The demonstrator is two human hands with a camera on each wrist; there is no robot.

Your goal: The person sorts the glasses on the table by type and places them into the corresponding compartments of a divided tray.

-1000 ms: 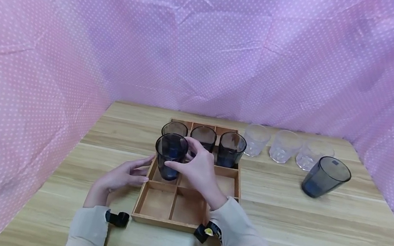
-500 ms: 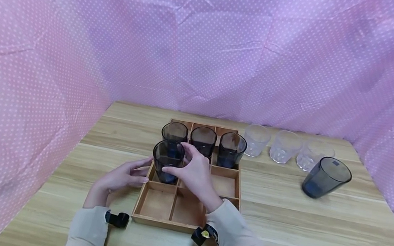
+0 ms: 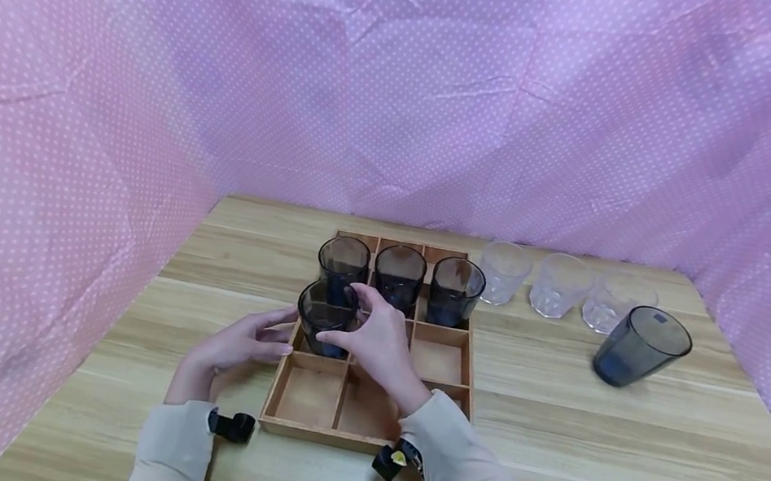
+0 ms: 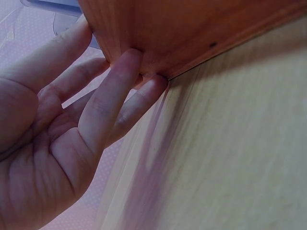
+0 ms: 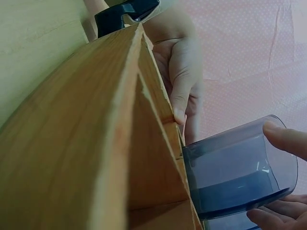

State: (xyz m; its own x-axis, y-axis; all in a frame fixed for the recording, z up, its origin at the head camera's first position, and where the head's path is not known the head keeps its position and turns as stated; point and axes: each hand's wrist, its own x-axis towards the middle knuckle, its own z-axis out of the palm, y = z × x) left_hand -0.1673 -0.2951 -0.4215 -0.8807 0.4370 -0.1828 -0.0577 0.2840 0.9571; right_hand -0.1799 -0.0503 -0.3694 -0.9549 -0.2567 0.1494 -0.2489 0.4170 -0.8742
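Observation:
A dark grey-blue glass tumbler (image 3: 321, 320) stands at the left compartment of the middle row in a wooden divided tray (image 3: 310, 432). My right hand (image 3: 380, 344) grips it near the rim, thumb on the near side and fingers on the far side. In the right wrist view, the tumbler (image 5: 230, 167) has its lower end inside the tray's walls; whether it touches the bottom is hidden. My left hand (image 3: 241, 345) rests extended fingertips against the tray's left outer wall, and the left wrist view shows these fingers (image 4: 103, 103) touching the wood (image 4: 192, 33).
Three similar dark tumblers (image 3: 343, 263) stand in the tray behind the gripped one. Three clear faceted glasses (image 3: 557, 285) line the back right of the wooden table (image 3: 619, 471). Another dark tumbler (image 3: 640, 348) is in front of them. Pink dotted cloth (image 3: 403, 112) hangs around the table.
My right hand has lowered the tumbler toward me and down into the left middle compartment, mostly in the first half second. My left hand has stayed at the tray's side.

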